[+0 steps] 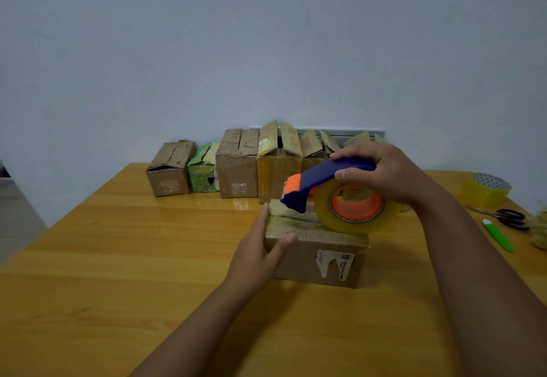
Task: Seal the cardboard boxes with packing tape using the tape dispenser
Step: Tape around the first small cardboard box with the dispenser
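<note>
A small brown cardboard box (318, 258) with a torn white label sits on the wooden table (118, 258) in front of me. My left hand (260, 246) steadies its left end, fingers straight along the side and thumb on the front face. My right hand (381, 172) grips the blue handle of the tape dispenser (322, 183), which carries a clear yellowish tape roll (356, 209) on an orange hub. The dispenser's orange-tipped nose rests on the box top near its left end, with tape lying along the closed flaps.
A row of several cardboard boxes (236, 166), some with raised flaps, lines the wall behind. At the right lie a spare tape roll (487, 188), black scissors (509, 218) and a green-handled cutter (498, 236).
</note>
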